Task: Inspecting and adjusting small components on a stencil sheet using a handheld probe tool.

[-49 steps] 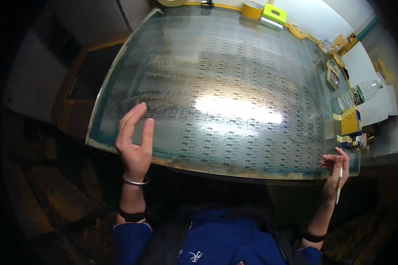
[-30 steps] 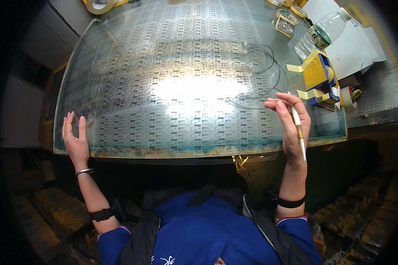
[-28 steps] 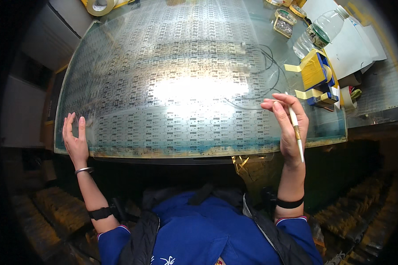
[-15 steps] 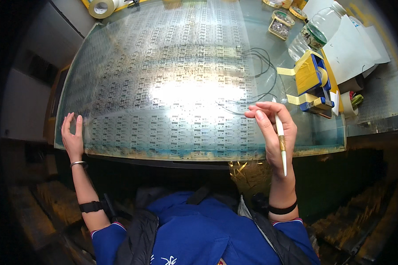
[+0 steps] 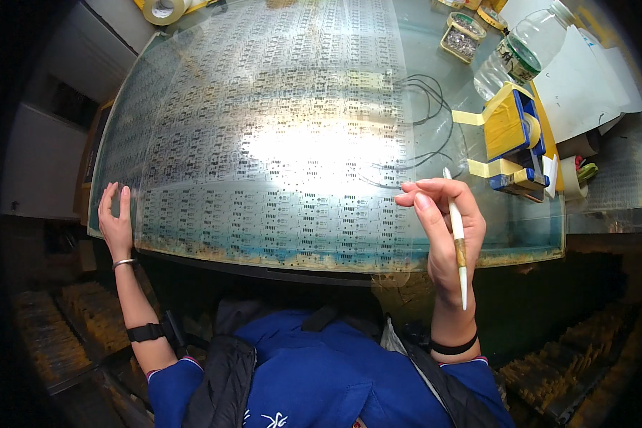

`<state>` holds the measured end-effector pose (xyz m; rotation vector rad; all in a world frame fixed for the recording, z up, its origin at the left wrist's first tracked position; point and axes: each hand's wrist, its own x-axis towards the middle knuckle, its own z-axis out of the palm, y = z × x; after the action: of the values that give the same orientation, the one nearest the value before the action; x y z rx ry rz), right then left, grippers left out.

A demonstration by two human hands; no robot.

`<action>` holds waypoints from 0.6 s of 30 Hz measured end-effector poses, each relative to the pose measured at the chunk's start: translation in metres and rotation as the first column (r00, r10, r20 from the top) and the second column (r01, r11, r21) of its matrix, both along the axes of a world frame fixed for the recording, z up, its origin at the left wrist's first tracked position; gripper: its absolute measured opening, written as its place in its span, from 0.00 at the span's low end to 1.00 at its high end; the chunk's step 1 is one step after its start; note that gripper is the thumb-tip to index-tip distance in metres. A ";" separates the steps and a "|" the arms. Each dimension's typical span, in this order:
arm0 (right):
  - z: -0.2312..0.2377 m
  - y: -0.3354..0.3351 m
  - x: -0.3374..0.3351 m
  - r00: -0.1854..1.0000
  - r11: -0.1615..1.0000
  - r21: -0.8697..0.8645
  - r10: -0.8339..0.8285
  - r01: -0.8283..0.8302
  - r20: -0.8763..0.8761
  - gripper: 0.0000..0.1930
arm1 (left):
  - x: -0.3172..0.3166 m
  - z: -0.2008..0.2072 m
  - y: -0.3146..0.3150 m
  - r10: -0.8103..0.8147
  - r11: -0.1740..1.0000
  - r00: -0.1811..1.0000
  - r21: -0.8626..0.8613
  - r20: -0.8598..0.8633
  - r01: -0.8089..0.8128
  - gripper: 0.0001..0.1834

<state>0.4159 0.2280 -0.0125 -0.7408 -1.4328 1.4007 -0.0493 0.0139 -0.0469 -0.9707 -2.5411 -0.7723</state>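
Observation:
A transparent film sheet [image 5: 264,221] printed with rows of small dark circuit patterns lies over the lit glass tabletop [image 5: 506,246]. At the film's near left corner rests my left hand [image 5: 115,220], fingers stretched out and holding nothing. My right hand [image 5: 455,232] hovers by the film's near right corner. Tucked in it, between thumb and fingers, is a slim white pen-shaped tool [image 5: 458,228] with a brownish band and a tapered end pointing back at me. Thumb and forefinger tips come close together; whether anything thin is between them I cannot tell.
A blue-and-yellow tape dispenser [image 5: 510,128] with tape strips sticking out stands on the right. Beyond it are a clear plastic bottle [image 5: 521,60], a tub of small metal bits [image 5: 460,41] and white papers [image 5: 585,93]. Thin black cords [image 5: 435,107] curl beside the film. Tape rolls [image 5: 160,8] sit far left.
My right hand, still with the white tool, has come slightly nearer and to the right. The film's near right corner now reaches farther over the table edge. My left hand has barely moved.

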 end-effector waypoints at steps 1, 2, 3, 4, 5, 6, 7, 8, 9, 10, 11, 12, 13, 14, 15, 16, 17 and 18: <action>-0.001 0.000 0.000 1.000 1.000 -0.004 0.000 0.000 -0.002 0.07 | 0.001 -0.002 0.001 0.004 1.000 1.000 0.004 0.006 -0.004 0.23; -0.001 0.000 0.000 1.000 1.000 -0.003 0.000 0.000 -0.001 0.07 | 0.002 -0.001 0.002 0.006 1.000 1.000 0.007 0.012 -0.006 0.23; -0.002 0.000 0.000 1.000 1.000 -0.002 0.001 -0.001 0.000 0.07 | 0.003 -0.001 0.003 0.008 1.000 1.000 0.010 0.017 -0.009 0.23; -0.002 -0.001 0.000 1.000 1.000 -0.001 0.002 -0.002 0.000 0.07 | 0.001 -0.001 0.002 0.001 1.000 1.000 0.007 0.013 -0.001 0.23; -0.002 0.000 0.000 1.000 1.000 -0.003 0.001 -0.001 0.001 0.07 | -0.001 -0.002 0.001 -0.004 1.000 1.000 0.005 0.008 0.004 0.23; -0.002 0.000 0.000 1.000 1.000 -0.005 0.001 -0.001 0.001 0.07 | -0.002 -0.003 0.000 -0.009 1.000 1.000 0.004 0.003 0.009 0.22; -0.001 0.000 0.000 1.000 1.000 -0.007 0.001 -0.001 0.002 0.07 | -0.002 -0.004 0.000 -0.010 1.000 1.000 0.006 0.005 0.010 0.22; -0.001 0.000 0.000 1.000 1.000 -0.010 0.001 -0.001 0.000 0.07 | -0.002 -0.002 0.000 -0.013 1.000 1.000 0.008 0.006 0.013 0.22; 0.000 -0.001 0.000 1.000 1.000 -0.013 0.001 -0.001 -0.002 0.07 | -0.002 -0.001 0.000 -0.015 1.000 1.000 0.010 0.007 0.015 0.22; 0.000 -0.001 0.000 1.000 1.000 -0.016 0.001 -0.001 -0.003 0.07 | -0.001 0.000 0.000 -0.013 1.000 1.000 0.009 0.007 0.013 0.22; 0.001 -0.002 0.000 1.000 1.000 -0.020 0.001 -0.001 -0.005 0.07 | -0.001 0.001 0.000 -0.010 1.000 1.000 0.007 0.006 0.010 0.22; 0.002 -0.002 0.000 1.000 1.000 -0.023 0.001 -0.001 -0.007 0.07 | -0.001 0.003 0.000 -0.007 1.000 1.000 0.006 0.006 0.007 0.22; 0.002 -0.002 0.000 1.000 1.000 -0.027 0.001 -0.002 -0.009 0.07 | 0.000 0.005 0.000 -0.003 1.000 1.000 0.002 0.001 0.003 0.22; 0.001 -0.002 0.000 1.000 1.000 -0.024 0.002 -0.002 -0.007 0.06 | 0.001 0.004 0.001 0.002 1.000 1.000 0.003 -0.001 -0.002 0.22; 0.000 -0.002 0.000 1.000 1.000 -0.022 0.002 -0.002 -0.006 0.06 | 0.002 0.003 0.001 0.006 1.000 1.000 0.004 -0.003 -0.006 0.22; -0.001 -0.001 0.000 1.000 1.000 -0.019 0.002 -0.003 -0.005 0.06 | 0.002 0.001 0.001 0.003 1.000 1.000 0.011 0.003 -0.003 0.22; 0.000 -0.001 0.000 1.000 1.000 -0.019 0.003 -0.003 -0.005 0.06 | 0.002 0.003 0.001 0.001 1.000 1.000 0.013 0.006 -0.001 0.23; 0.001 -0.002 0.000 1.000 1.000 -0.018 0.003 -0.003 -0.005 0.06 | 0.002 0.005 0.001 -0.002 1.000 1.000 0.015 0.008 0.002 0.23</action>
<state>0.4156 0.2265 -0.0116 -0.7465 -1.4198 1.4182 -0.0477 0.0145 -0.0421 -0.9671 -2.5382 -0.7964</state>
